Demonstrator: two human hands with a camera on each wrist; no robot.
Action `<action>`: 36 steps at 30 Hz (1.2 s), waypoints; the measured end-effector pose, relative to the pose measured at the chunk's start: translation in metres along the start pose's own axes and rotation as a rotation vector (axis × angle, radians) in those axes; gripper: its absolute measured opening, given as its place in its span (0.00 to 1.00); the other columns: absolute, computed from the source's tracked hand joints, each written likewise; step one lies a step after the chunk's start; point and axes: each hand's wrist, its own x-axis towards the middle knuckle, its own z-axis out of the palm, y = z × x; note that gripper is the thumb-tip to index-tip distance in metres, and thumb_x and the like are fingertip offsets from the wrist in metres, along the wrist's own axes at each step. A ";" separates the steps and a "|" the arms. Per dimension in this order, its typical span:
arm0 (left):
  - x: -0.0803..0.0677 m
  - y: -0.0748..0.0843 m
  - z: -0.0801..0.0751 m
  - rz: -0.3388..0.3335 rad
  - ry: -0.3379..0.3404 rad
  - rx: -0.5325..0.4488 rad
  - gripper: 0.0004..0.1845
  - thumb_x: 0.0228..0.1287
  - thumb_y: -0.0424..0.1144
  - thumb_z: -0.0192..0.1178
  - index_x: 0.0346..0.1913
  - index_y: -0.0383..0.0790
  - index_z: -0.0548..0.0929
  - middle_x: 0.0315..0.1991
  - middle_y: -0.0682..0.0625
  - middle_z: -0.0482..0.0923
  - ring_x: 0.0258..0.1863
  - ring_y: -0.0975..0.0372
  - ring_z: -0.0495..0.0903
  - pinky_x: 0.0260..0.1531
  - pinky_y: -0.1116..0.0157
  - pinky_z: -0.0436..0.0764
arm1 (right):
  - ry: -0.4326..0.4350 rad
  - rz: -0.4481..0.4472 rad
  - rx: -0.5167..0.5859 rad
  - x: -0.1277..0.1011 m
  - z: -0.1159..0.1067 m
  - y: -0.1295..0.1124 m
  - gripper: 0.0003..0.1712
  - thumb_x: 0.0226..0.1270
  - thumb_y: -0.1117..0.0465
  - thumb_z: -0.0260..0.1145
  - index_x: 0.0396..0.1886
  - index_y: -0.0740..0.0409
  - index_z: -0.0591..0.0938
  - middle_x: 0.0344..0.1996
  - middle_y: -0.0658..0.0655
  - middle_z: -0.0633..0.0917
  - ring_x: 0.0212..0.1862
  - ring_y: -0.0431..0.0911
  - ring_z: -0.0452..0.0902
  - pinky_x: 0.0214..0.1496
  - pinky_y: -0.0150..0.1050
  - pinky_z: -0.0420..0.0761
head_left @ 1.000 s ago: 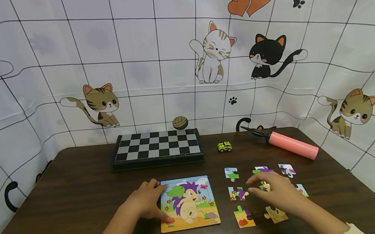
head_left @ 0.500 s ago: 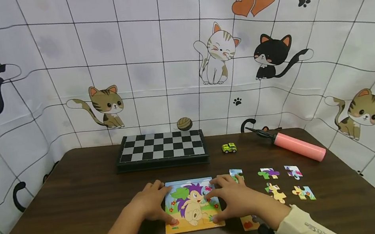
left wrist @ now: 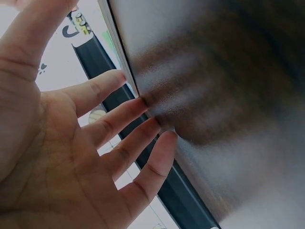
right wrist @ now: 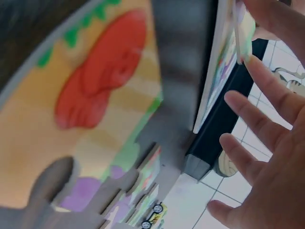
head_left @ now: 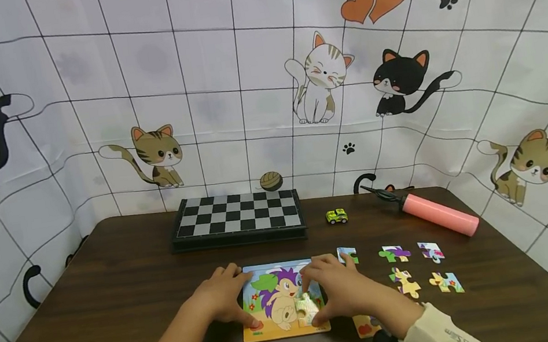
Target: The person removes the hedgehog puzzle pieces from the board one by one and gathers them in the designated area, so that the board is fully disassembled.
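Observation:
A puzzle board (head_left: 275, 331) with a purple-haired hedgehog picture lies at the middle front of the table. My left hand (head_left: 223, 296) rests at its left side, thumb on the lower left corner and fingers by the upper left; the left wrist view shows this hand (left wrist: 90, 138) with its fingers stretched out to the board's edge. Over the board's lower right, my right hand (head_left: 342, 287) pinches a puzzle piece (head_left: 306, 310) between thumb and index finger. That puzzle piece (right wrist: 246, 36) stands tilted against the board (right wrist: 208, 102) in the right wrist view, other fingers spread.
Several loose puzzle pieces (head_left: 405, 281) lie right of the board, one with a red shape (right wrist: 102, 71) partly under my right forearm. Behind are a chessboard (head_left: 238, 214), a small green toy car (head_left: 336, 216) and a pink hand pump (head_left: 440, 215). A cat-print sheet (head_left: 223, 108) hangs behind the table.
My right hand has moved left from the loose pieces to the board, bringing a puzzle piece, which is now tilted up. The left hand keeps its place on the board.

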 end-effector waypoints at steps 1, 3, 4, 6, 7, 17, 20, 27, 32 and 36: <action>0.000 0.001 0.000 0.002 -0.001 0.000 0.51 0.41 0.59 0.79 0.68 0.39 0.73 0.66 0.38 0.66 0.65 0.43 0.64 0.61 0.38 0.68 | 0.011 0.002 0.006 0.000 0.000 0.000 0.21 0.47 0.44 0.82 0.36 0.37 0.80 0.60 0.48 0.79 0.71 0.57 0.60 0.65 0.79 0.43; 0.000 0.002 0.000 0.003 -0.002 -0.001 0.51 0.41 0.59 0.79 0.68 0.39 0.73 0.66 0.38 0.66 0.65 0.43 0.64 0.62 0.38 0.68 | 0.043 0.002 0.042 -0.002 0.000 -0.001 0.17 0.51 0.47 0.80 0.35 0.38 0.79 0.55 0.46 0.82 0.70 0.56 0.63 0.67 0.77 0.42; 0.000 0.002 0.000 0.005 -0.001 -0.002 0.51 0.41 0.59 0.79 0.68 0.39 0.73 0.66 0.38 0.66 0.65 0.42 0.64 0.62 0.38 0.68 | 0.061 -0.004 0.062 -0.002 0.000 -0.002 0.15 0.55 0.48 0.78 0.35 0.38 0.79 0.52 0.45 0.83 0.68 0.54 0.66 0.69 0.74 0.47; 0.000 0.003 -0.001 0.006 0.000 -0.002 0.51 0.41 0.59 0.79 0.68 0.39 0.73 0.66 0.38 0.66 0.65 0.42 0.64 0.62 0.38 0.68 | 0.088 -0.003 0.132 -0.004 0.000 -0.002 0.10 0.61 0.50 0.74 0.34 0.40 0.79 0.46 0.42 0.85 0.61 0.51 0.73 0.68 0.66 0.59; 0.000 0.003 -0.001 0.008 0.000 -0.002 0.51 0.41 0.59 0.79 0.68 0.39 0.73 0.66 0.38 0.66 0.65 0.42 0.64 0.61 0.38 0.68 | 0.097 -0.002 0.166 -0.005 0.000 -0.003 0.08 0.64 0.51 0.72 0.33 0.40 0.80 0.43 0.41 0.85 0.57 0.48 0.76 0.66 0.61 0.66; 0.000 0.004 -0.001 0.003 -0.005 -0.007 0.51 0.41 0.59 0.79 0.68 0.39 0.73 0.65 0.39 0.67 0.64 0.43 0.65 0.61 0.38 0.69 | 0.085 0.160 0.894 -0.020 0.003 0.008 0.11 0.70 0.57 0.67 0.39 0.62 0.80 0.35 0.54 0.84 0.36 0.44 0.81 0.40 0.41 0.86; 0.001 0.004 -0.001 0.002 -0.005 -0.005 0.51 0.41 0.60 0.79 0.68 0.39 0.73 0.64 0.39 0.67 0.63 0.43 0.65 0.61 0.38 0.69 | 0.088 0.293 1.152 -0.033 -0.002 0.024 0.15 0.73 0.56 0.63 0.45 0.66 0.78 0.40 0.56 0.82 0.36 0.44 0.82 0.41 0.43 0.86; 0.003 0.005 0.000 -0.006 -0.008 0.002 0.51 0.40 0.60 0.79 0.68 0.39 0.74 0.63 0.40 0.68 0.62 0.44 0.66 0.61 0.39 0.69 | 0.173 0.508 1.164 -0.088 -0.019 0.075 0.20 0.74 0.53 0.61 0.51 0.68 0.78 0.53 0.62 0.71 0.34 0.40 0.70 0.39 0.36 0.84; 0.001 0.006 -0.002 -0.006 -0.011 0.004 0.51 0.40 0.60 0.79 0.68 0.39 0.74 0.63 0.40 0.68 0.61 0.45 0.66 0.61 0.39 0.70 | 0.264 0.647 0.930 -0.133 -0.030 0.114 0.23 0.74 0.54 0.61 0.52 0.72 0.79 0.52 0.62 0.77 0.42 0.45 0.77 0.39 0.40 0.86; -0.001 0.004 -0.002 -0.001 -0.010 0.005 0.51 0.40 0.60 0.79 0.67 0.38 0.74 0.62 0.39 0.69 0.60 0.45 0.67 0.60 0.39 0.70 | 0.293 0.755 0.746 -0.159 -0.036 0.137 0.21 0.74 0.53 0.61 0.50 0.70 0.81 0.38 0.53 0.80 0.36 0.43 0.76 0.36 0.39 0.85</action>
